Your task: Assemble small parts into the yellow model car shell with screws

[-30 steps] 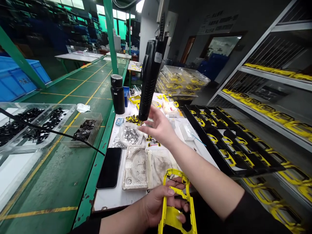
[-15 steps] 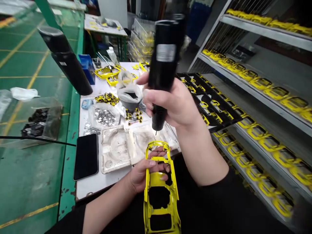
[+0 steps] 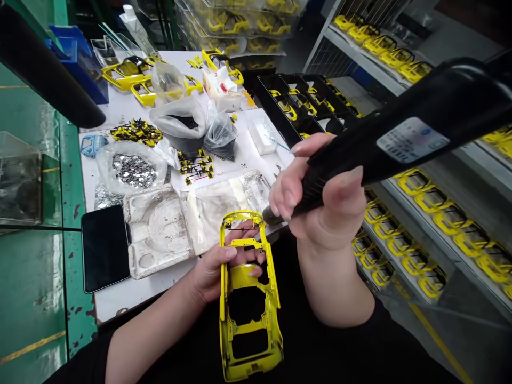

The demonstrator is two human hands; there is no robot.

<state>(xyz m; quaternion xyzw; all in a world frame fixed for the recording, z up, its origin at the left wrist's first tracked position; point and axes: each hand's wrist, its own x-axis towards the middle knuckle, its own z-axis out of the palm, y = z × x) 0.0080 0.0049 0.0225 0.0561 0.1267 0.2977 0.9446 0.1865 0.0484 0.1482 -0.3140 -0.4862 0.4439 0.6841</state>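
Observation:
My left hand (image 3: 210,272) grips the yellow toy car body shell (image 3: 245,276) by its upper left side, with fingers passing behind its openings. A thin dark rod with small yellow-and-black ends lies across the shell's top. Wrapped in my right hand (image 3: 330,216) is a black electric screwdriver (image 3: 368,146), tilted with its body toward the upper right. Its nose is close to the shell's upper right edge; I cannot tell whether they touch, and the bit is not visible. A worn white foam tray (image 3: 160,234) lies just beyond my left hand.
A phone (image 3: 106,248) lies left of the foam tray. Behind are a bag of silvery pieces (image 3: 134,170), small yellow-and-black parts (image 3: 136,132) and a bag of dark bits (image 3: 178,125). A black divided tray (image 3: 276,106) and racks of yellow shells (image 3: 424,192) stand right.
The screwdriver has swung from upright above the shell to a slant, its nose now at the shell's upper right edge. The head view has shifted; my left hand still holds the shell.

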